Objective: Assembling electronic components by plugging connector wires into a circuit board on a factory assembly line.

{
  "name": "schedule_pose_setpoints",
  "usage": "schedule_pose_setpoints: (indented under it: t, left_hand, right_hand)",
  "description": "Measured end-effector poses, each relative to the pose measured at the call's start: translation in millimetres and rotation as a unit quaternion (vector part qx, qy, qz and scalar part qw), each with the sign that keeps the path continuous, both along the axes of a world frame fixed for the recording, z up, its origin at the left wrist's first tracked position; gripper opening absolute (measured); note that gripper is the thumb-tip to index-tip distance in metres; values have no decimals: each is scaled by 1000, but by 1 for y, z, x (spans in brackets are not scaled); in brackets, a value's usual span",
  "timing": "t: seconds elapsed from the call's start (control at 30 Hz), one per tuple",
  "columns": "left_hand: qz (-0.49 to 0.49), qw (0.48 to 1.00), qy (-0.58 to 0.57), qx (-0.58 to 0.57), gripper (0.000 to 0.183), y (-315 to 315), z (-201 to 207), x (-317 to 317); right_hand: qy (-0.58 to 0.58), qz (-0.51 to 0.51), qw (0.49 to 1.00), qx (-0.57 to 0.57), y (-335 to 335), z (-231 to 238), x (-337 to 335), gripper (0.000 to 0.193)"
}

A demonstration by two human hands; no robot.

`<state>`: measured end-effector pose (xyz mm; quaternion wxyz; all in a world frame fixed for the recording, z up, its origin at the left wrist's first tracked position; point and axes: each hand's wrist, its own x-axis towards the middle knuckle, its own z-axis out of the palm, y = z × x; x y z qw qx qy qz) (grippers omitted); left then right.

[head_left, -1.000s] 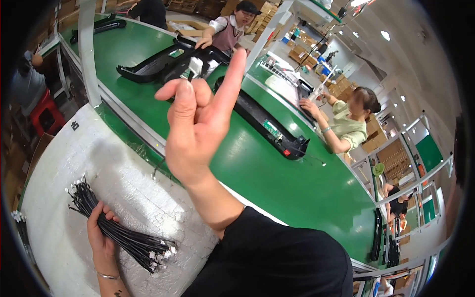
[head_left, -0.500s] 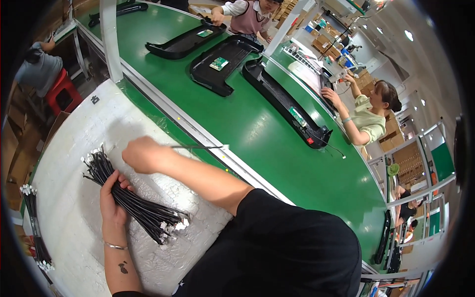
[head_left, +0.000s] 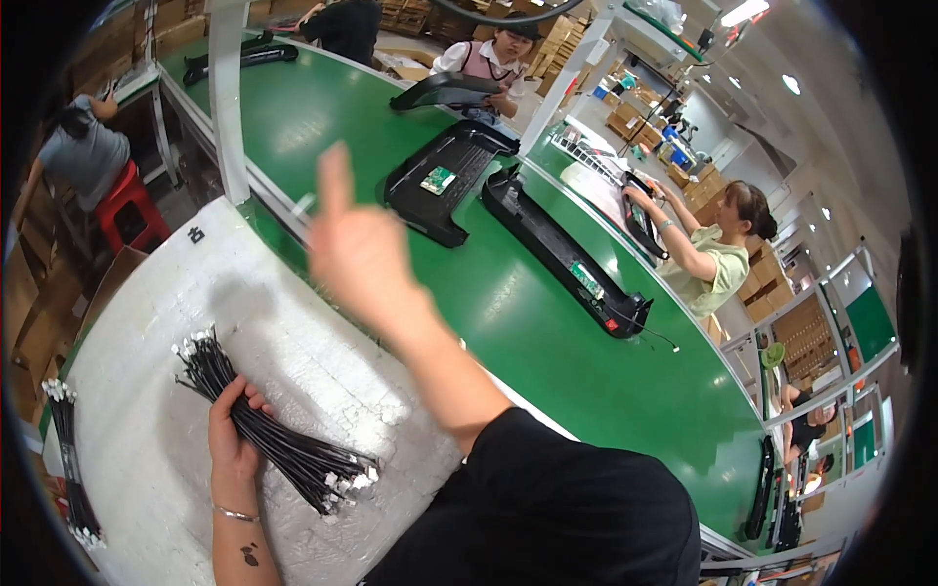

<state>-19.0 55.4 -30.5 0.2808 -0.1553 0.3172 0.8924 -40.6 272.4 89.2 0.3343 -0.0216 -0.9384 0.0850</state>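
Observation:
A bundle of black cables point(head_left: 283, 444) with white connectors at both ends lies slanting over the white padded surface. My left hand point(head_left: 234, 420) is closed around it near the upper middle. My right hand point(head_left: 363, 256) is raised over the near edge of the green conveyor, smeared by motion, one finger pointing up and away. A small white piece shows beside it; whether the hand grips a cable does not show. Beyond it lies a black plastic housing point(head_left: 415, 200) with a green circuit board point(head_left: 438, 181) on it.
Another long black housing point(head_left: 542, 244) lies farther right on the green conveyor point(head_left: 508, 381). A metal post point(head_left: 227, 107) stands at the conveyor's near edge. A second cable bundle point(head_left: 66, 459) lies at far left. Co-workers sit across the conveyor, one holding a black housing point(head_left: 445, 90).
My right hand has swung up and away from beside the bundle, where it trailed a single black cable. My left hand keeps its hold. Across the conveyor, a co-worker has lifted a housing.

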Motion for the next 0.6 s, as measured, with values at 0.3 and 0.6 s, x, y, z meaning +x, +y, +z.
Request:
schedule_pose_setpoints:
  t: [0.3, 0.6]
  left_hand:
    - [3, 1000, -11, 0, 7, 7, 1, -6]
    - [-17, 1000, -7, 20, 7, 12, 1, -7]
  right_hand:
    - [274, 74, 959, 4, 86, 83, 17, 51]
    - [-253, -211, 931, -156, 243, -43, -132, 38]
